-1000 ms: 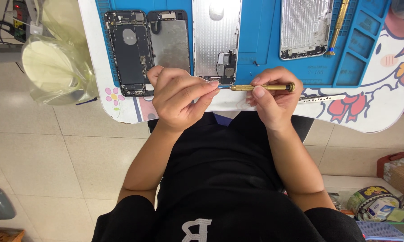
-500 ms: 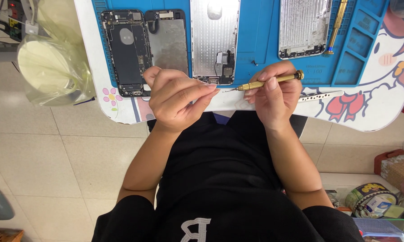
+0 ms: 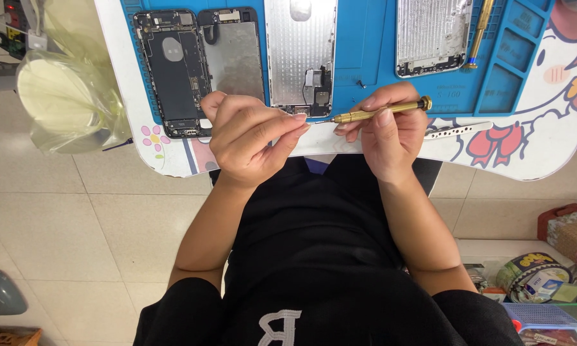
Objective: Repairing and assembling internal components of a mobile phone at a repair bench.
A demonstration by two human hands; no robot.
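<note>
Two hands [image 3: 391, 131] on slim, knurled brass screwdriver [image 3: 379, 111]

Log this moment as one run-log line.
left hand: pinched at driver tip, contents unseen | right hand: holds brass screwdriver level | ahead: silver phone housing on blue mat

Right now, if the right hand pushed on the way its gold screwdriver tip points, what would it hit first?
The right hand aims the slim gold metal screwdriver leftward in the picture, so it would probably meet the left hand's fingertips first. Depth is unclear; the tip may pass just beside them.
</note>
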